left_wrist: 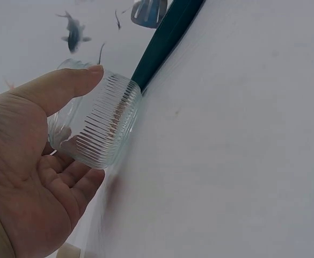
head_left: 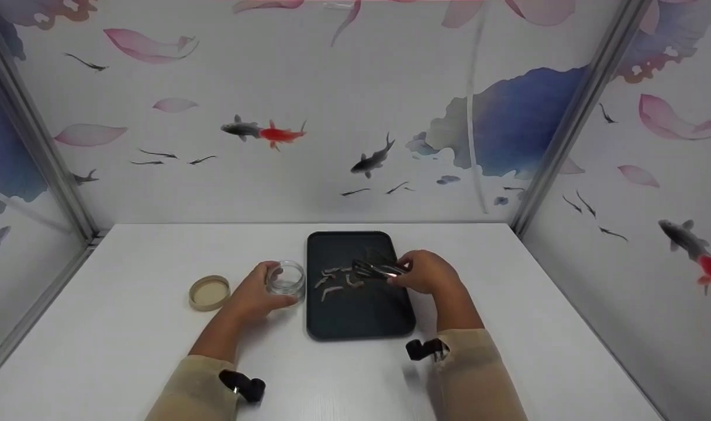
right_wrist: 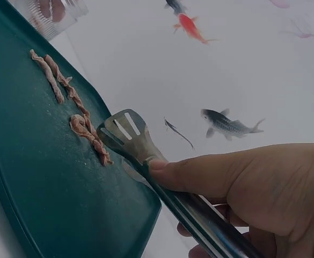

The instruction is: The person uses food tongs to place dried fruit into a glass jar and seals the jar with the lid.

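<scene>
My left hand [head_left: 253,298] holds a clear ribbed glass jar [left_wrist: 106,121] between thumb and fingers, beside the left edge of a dark green tray [head_left: 361,321]. The jar's open mouth shows in the head view. Metal tongs [right_wrist: 191,215] with slotted tips are gripped in my right hand [head_left: 431,273], which reaches over the tray's right side. Several twisted, brownish dried strips [right_wrist: 79,129] lie on the tray. In the right wrist view the tongs' slotted tip overlaps the tray's edge, close beside one strip.
A round tan lid [head_left: 209,293] lies on the white table [head_left: 127,333], left of my left hand. White panels [head_left: 309,193] painted with fish and petals stand behind the table and at both sides, with metal posts [head_left: 557,134] at the corners.
</scene>
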Available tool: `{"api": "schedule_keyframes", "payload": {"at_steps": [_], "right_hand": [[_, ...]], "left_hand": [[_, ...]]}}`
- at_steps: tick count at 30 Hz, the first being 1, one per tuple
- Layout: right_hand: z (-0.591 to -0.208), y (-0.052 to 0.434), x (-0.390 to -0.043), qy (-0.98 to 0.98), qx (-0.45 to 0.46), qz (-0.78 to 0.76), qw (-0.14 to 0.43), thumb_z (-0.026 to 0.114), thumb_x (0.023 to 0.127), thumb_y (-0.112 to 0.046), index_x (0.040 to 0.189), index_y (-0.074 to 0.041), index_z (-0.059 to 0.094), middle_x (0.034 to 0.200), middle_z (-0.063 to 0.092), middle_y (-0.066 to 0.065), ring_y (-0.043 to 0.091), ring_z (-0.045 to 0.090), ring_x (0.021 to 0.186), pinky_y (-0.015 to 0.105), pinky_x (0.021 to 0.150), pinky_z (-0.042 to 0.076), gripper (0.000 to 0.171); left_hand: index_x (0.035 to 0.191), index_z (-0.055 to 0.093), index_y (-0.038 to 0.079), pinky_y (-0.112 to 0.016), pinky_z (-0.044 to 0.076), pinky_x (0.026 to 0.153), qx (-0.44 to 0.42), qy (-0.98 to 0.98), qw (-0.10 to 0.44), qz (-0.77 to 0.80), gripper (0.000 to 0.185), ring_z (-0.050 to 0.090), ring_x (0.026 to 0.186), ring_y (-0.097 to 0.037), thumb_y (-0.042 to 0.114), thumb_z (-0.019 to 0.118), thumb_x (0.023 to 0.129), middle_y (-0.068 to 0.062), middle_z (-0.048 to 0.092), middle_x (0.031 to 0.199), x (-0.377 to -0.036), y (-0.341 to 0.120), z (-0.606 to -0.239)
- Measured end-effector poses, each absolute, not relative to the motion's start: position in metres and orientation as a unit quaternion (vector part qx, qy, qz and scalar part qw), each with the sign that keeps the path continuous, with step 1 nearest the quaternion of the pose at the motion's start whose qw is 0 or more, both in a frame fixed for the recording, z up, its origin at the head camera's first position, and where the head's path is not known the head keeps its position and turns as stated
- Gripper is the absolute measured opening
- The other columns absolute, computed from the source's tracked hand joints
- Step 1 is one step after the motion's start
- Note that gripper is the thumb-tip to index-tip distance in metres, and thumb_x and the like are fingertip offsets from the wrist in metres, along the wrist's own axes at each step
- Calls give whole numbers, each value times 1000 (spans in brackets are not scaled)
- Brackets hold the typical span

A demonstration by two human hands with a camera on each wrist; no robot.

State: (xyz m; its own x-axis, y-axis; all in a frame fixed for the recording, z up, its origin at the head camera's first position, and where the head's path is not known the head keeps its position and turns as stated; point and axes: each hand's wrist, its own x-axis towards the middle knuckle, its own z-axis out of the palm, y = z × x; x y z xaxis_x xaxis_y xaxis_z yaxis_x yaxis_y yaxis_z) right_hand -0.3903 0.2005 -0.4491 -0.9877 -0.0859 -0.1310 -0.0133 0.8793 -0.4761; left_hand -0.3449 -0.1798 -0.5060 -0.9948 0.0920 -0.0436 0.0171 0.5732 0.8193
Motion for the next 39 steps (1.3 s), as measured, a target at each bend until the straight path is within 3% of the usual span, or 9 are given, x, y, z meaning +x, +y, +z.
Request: {"api": "schedule_keyframes", "payload": {"at_steps": [9, 28, 39], "right_hand": [[-452, 202, -393, 968, -26, -238, 79, 90, 86, -40, 126, -16, 76, 114, 76, 4, 21, 69, 99, 44, 86, 57, 49], [-455, 201, -395, 964, -22, -252, 80, 85, 93, -32, 123, -17, 78, 116, 76, 5, 21, 71, 101, 46, 89, 57, 35], [-457, 199, -396, 964, -23, -254, 73, 82, 95, -29, 119, -16, 79, 110, 76, 5, 21, 70, 96, 42, 83, 56, 27]], "left_hand": [[165, 32, 12, -59, 31, 131, 14, 891, 49, 450, 104, 35, 161, -41, 45, 90, 85, -16, 38, 173, -344, -179, -505], [165, 33, 13, -61, 33, 129, 17, 895, 42, 444, 105, 38, 160, -42, 48, 90, 84, -17, 39, 172, -344, -181, -507], [165, 33, 10, -58, 31, 131, 21, 890, 46, 453, 103, 36, 161, -40, 41, 90, 86, -16, 41, 171, -343, -179, -504]]}}
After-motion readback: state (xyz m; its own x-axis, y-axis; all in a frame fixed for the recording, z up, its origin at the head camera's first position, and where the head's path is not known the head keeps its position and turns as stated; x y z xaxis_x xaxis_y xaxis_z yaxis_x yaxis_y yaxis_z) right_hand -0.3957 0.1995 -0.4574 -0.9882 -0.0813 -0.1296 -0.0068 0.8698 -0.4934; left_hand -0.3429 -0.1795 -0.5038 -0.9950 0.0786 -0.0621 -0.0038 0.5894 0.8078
